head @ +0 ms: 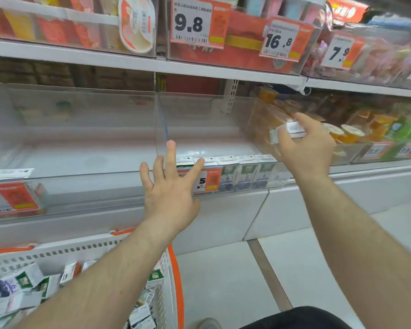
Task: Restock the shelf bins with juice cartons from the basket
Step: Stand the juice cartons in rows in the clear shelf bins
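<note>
While we stood in front of the shelf, our right hand gripped one juice carton, with the thumb on its near side and the fingers curled over its top. We held this carton above the right end of the clear bin, a little higher than the row of cartons that already stood along the front wall of the bin, just below and to the left of that hand. Our left hand was open, with the fingers spread and straight. Its fingertips reached the front edge of the bin, near the clear divider, and one finger lay across the top of the row, above the orange price tag. Under our left forearm stood the white basket with an orange rim, and many more cartons lay in it in disorder. To the right of our right hand, a neighbouring bin held jelly cups with orange content.
</note>
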